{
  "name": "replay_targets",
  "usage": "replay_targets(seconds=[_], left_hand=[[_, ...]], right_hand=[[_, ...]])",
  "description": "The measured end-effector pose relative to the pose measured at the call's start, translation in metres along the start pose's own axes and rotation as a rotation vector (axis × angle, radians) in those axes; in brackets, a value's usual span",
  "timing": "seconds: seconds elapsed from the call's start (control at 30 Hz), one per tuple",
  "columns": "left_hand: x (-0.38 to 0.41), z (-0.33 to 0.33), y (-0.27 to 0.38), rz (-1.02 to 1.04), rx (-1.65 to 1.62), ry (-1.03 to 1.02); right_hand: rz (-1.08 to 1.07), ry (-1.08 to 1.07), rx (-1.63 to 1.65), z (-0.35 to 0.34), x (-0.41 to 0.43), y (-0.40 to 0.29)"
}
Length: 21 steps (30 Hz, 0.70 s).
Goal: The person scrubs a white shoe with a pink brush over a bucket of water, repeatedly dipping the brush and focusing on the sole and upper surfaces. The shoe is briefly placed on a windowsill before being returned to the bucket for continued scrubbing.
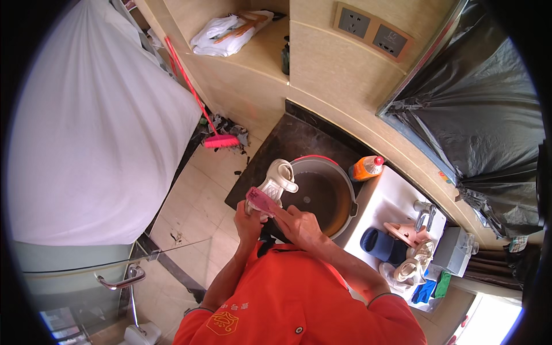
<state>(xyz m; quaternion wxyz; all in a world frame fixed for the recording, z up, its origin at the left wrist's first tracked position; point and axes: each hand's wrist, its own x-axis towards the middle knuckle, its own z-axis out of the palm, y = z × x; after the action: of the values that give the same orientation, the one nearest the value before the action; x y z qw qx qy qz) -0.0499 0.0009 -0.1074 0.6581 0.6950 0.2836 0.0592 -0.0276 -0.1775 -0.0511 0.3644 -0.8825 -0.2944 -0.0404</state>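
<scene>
My left hand [249, 225] grips a white strapped sandal [272, 184] by its toe end, with the heel and ankle strap pointing away from me. In my right hand [300, 224] is a pink scrubbing brush [260, 201], laid across the front part of the sandal. Its bristles are hidden from this angle. Just right of the sandal stands a grey bucket [350, 183] with a red rim piece at the back and dark, brownish water [321, 194] inside. Both hands are near the bucket's left front rim.
A detergent bottle [366, 168] stands behind the white sink [371, 207]. Around the chrome tap [424, 214] lie a pink slipper [407, 233], a navy slipper [379, 244] and pale sandals [409, 269]. A pink broom [221, 140] rests by floor debris. Left is a glass door handle [120, 280].
</scene>
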Motion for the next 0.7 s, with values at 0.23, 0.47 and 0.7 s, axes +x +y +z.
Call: replay_targets(seconds=[0.23,0.47,0.7], left_hand=[[-0.002,0.001,0.005,0.060,-0.018,-0.031],[0.000,-0.001,-0.002,-0.004,-0.056,-0.039],[0.003,-0.002,-0.001,-0.054,-0.070,-0.085]], right_hand=[[-0.021,-0.031,-0.030,0.029,0.050,0.007],[-0.005,-0.048,-0.015,0.018,0.033,0.000],[0.095,-0.093,0.074,-0.030,-0.027,0.012]])
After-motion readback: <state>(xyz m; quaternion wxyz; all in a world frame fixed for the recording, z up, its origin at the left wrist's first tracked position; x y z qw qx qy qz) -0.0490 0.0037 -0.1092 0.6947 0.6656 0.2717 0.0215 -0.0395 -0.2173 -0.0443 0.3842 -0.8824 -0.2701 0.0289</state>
